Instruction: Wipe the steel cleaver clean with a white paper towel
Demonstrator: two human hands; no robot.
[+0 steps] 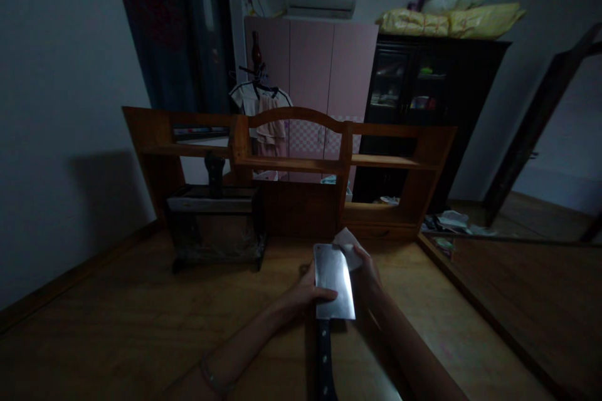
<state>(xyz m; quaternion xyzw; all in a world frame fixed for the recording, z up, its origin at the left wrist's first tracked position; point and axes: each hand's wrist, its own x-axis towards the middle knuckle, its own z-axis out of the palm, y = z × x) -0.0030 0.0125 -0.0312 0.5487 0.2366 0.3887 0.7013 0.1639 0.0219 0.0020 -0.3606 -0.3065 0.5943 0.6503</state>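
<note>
A cleaver [333, 279] with a broad shiny blade and a black riveted handle is held up over the wooden surface, its handle pointing down towards me. My left hand [310, 291] grips the blade from its left side, the thumb lying across the flat and the other fingers behind. On the right, my right hand [369, 269] is closed on a white tissue [348, 249], which is at the upper right edge of the blade. Whether the tissue touches the steel is hard to tell in the dim light.
A knife block [214, 225] with a black handle sticking up stands at the left. Behind it runs a wooden shelf unit [291, 166]. Farther back are a pink wardrobe [308, 62] and a black cabinet [433, 88]. A raised wooden edge [470, 288] borders the surface at right.
</note>
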